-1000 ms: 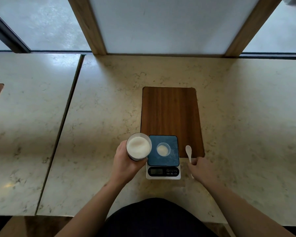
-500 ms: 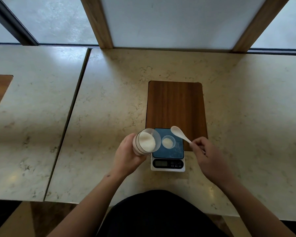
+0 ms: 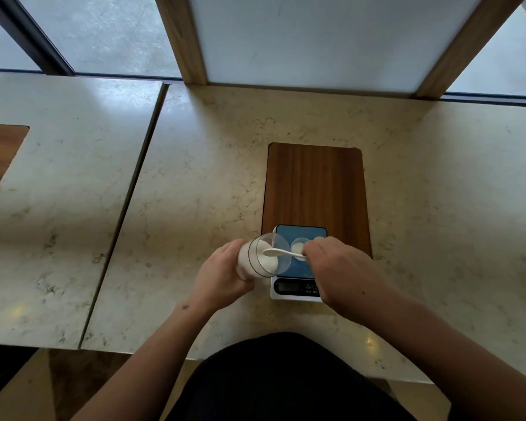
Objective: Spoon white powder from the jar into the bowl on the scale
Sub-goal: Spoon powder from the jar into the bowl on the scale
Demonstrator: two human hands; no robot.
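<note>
Between the two hands, the tilted jar is gripped by the left hand; right hand fingers pinch the spoon, its tip inside the jar mouth, bowl on the scale just beyond.

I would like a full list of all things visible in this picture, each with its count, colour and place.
clear glass jar of white powder: 1, clear with white contents, tilted toward the scale, held left of it
white plastic spoon: 1, white, its bowl at the jar mouth
small clear bowl: 1, clear with white powder, on the scale
digital kitchen scale: 1, white with blue top, at the board's near edge
brown wooden board: 1, brown, set in the counter
beige marble counter: 2 slabs, beige
left hand: 1, around the jar
right hand: 1, holding the spoon's handle
</note>
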